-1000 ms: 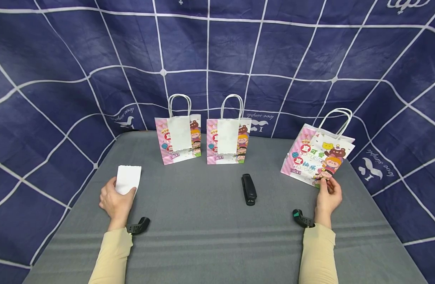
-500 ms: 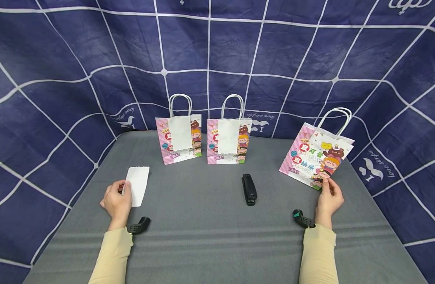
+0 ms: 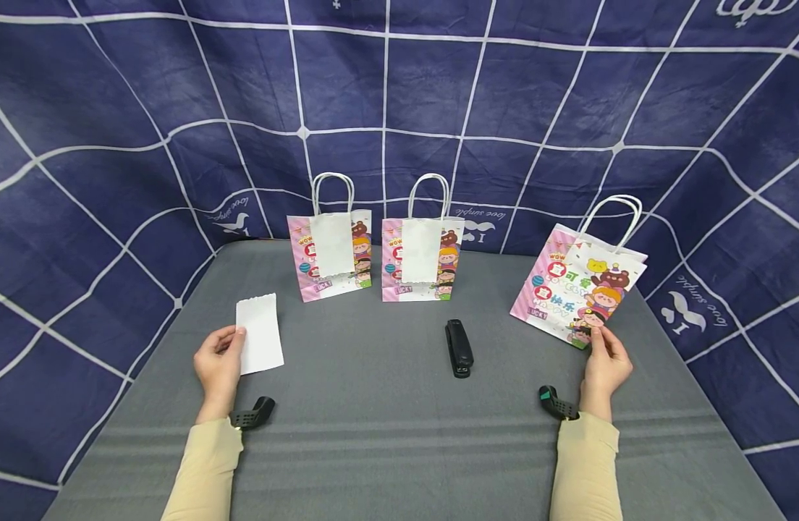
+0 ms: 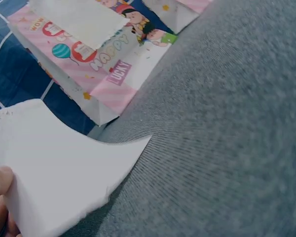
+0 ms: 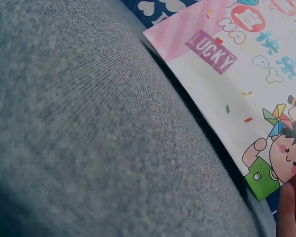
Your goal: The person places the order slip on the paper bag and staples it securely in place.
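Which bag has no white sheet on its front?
The right bag, pinched by the right hand: its central lettering shows, while the left bag and middle bag each have a white sheet.

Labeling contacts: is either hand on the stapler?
No, the stapler lies untouched on the table; the left hand pinches white paper, the right hand a paper bag.

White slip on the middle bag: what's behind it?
Behind the white slip is the middle bag; pink stripes show at left, cartoon figures at right. Whatever print lies beneath is hidden.
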Demonstrator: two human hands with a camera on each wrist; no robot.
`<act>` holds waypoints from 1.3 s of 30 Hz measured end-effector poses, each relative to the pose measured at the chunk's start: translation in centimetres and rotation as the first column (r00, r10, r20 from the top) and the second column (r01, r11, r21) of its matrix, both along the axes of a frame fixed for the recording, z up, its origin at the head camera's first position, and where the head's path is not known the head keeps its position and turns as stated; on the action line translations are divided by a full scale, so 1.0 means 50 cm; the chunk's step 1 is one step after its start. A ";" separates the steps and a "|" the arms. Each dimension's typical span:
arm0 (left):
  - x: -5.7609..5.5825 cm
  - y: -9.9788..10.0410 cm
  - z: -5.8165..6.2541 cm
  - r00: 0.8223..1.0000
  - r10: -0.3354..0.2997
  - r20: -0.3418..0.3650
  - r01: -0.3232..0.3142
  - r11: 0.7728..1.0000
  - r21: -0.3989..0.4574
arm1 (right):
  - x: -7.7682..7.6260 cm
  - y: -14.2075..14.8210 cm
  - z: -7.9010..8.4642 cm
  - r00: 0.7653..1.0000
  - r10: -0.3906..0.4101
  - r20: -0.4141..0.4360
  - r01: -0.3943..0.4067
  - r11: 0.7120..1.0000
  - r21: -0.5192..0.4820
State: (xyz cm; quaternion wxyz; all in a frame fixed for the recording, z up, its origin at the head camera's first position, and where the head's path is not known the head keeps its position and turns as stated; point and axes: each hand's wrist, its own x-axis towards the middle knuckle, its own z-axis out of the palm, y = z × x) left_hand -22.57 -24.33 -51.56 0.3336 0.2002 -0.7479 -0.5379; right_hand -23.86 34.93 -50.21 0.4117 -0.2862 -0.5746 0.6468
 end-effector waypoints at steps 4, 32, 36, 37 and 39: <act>-0.002 0.002 0.003 0.999 -0.036 -0.035 0.039 0.996 0.083 | 0.003 -0.006 0.011 0.996 0.063 -0.061 -0.064 0.998 -0.019; 0.004 0.057 0.024 0.982 -0.187 0.027 0.183 0.975 0.124 | -0.045 -0.022 -0.004 0.925 0.337 -0.178 -0.324 0.941 0.099; 0.002 0.067 0.022 0.977 -0.212 0.018 0.208 0.972 0.109 | -0.051 -0.022 -0.004 0.890 0.402 -0.214 -0.384 0.915 0.123; 0.003 0.070 0.022 0.976 -0.217 0.025 0.213 0.972 0.098 | -0.055 -0.021 -0.007 0.886 0.414 -0.208 -0.392 0.909 0.139; 0.004 0.077 0.023 0.973 -0.229 0.033 0.225 0.971 0.083 | -0.074 -0.011 -0.031 0.896 0.408 -0.176 -0.378 0.908 0.180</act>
